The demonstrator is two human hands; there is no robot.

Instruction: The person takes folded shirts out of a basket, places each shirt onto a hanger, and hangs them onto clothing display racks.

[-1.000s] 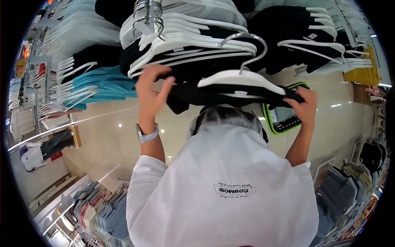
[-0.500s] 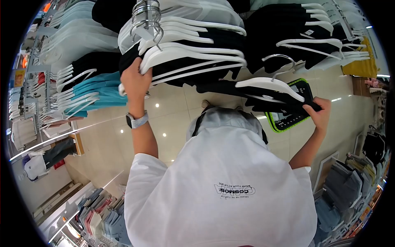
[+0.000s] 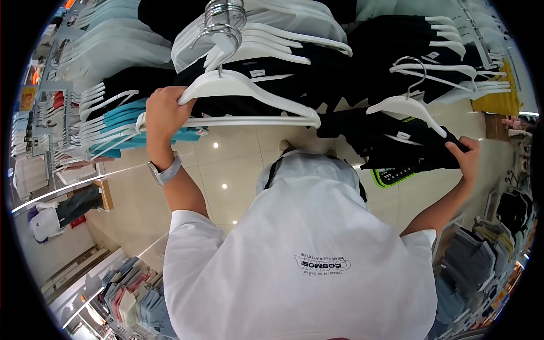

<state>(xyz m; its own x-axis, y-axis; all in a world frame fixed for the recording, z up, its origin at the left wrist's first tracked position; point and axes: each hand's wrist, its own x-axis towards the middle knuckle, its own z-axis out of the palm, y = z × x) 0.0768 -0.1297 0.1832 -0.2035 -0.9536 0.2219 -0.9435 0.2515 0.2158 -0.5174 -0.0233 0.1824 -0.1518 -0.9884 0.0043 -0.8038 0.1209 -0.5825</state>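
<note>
My left hand (image 3: 165, 114), with a watch (image 3: 164, 168) on its wrist, is closed around the left shoulder of a bare-looking white hanger (image 3: 249, 85) with a straight lower bar. The hook of this hanger reaches up towards the rail, among other metal hooks (image 3: 225, 22). My right hand (image 3: 467, 156) grips the right shoulder of a black garment (image 3: 362, 136), which hangs on a second white hanger (image 3: 405, 107) tilted down to the right. That hanger's hook is apart from the rail. A tag shows at the garment's neck.
Behind the hangers is a row of black clothes (image 3: 391, 45) and pale clothes (image 3: 317, 20). Turquoise garments (image 3: 127, 113) hang at the left. A black basket with a green rim (image 3: 391, 178) stands on the tiled floor (image 3: 212, 170), partly covered by the black garment. Folded clothes (image 3: 473, 258) lie at the lower right.
My left hand has moved left and pulled the front white hanger away from the others. My right hand has shifted right with the black garment, which now covers more of the basket.
</note>
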